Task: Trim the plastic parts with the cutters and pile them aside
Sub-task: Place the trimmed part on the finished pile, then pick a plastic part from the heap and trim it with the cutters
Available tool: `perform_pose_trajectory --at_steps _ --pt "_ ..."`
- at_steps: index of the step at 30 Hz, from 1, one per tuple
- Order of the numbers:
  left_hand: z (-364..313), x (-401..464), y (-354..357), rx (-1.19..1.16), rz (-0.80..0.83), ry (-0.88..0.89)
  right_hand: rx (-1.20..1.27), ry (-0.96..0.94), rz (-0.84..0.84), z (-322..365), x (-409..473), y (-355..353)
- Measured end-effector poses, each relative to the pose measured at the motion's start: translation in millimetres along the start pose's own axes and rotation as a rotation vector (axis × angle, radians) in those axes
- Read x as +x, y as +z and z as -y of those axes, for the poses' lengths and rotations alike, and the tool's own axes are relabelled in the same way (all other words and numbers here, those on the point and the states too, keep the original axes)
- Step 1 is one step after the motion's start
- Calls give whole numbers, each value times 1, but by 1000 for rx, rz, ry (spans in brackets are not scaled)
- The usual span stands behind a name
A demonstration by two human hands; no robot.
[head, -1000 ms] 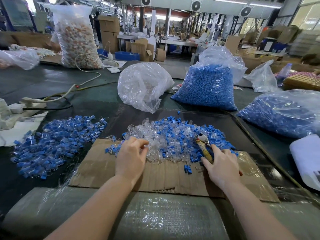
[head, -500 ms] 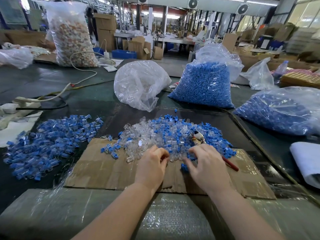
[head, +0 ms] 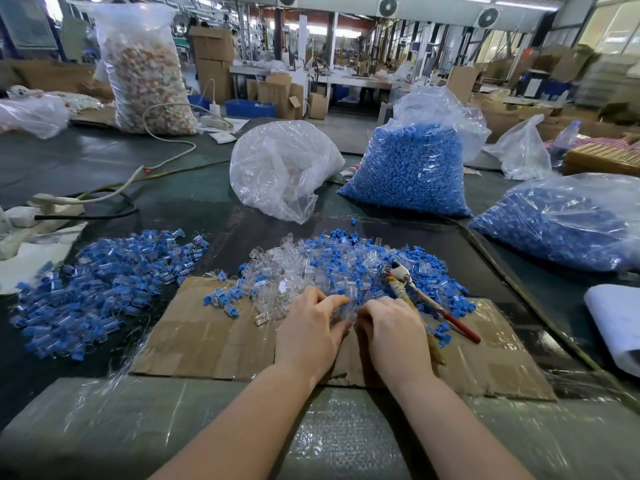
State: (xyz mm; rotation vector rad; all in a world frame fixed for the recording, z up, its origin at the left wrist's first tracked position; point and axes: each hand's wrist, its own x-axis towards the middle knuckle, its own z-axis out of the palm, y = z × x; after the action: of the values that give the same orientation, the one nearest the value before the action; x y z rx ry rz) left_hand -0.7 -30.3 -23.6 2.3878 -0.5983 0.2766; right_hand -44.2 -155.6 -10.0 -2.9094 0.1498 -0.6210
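Since the frame before, the left hand has slid rightward to meet the right hand. Both lie knuckles-up, fingers curled into the near edge of the mixed parts pile; what they pinch I cannot tell. The cutters lie at 2 o'clock, ungripped.

- No text, label, brand, number or sign could be read anywhere in the head view.
- The cardboard boxes at the back showed no print that could be made out.
- The plastic bags on the table carried no visible marking.
- The distant panels and papers in the hall were too blurred and too small to tell whether they bore writing.
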Motion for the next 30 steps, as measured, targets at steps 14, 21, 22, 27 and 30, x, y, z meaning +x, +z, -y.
perform_pose_trajectory --at_steps 14,21,22,27,30 --pt "1 0 4 74 20 -14 230 59 -163 9 -8 8" --pt "3 -4 1 -78 -62 -7 246 58 -202 9 -11 9" --pt "3 -5 0 -108 -83 -5 250 58 -206 10 -12 9" --pt "0 -7 -3 -213 -160 -31 238 51 -216 12 -13 7" --pt "-2 -8 -5 -255 -173 -61 220 42 -205 13 -14 6"
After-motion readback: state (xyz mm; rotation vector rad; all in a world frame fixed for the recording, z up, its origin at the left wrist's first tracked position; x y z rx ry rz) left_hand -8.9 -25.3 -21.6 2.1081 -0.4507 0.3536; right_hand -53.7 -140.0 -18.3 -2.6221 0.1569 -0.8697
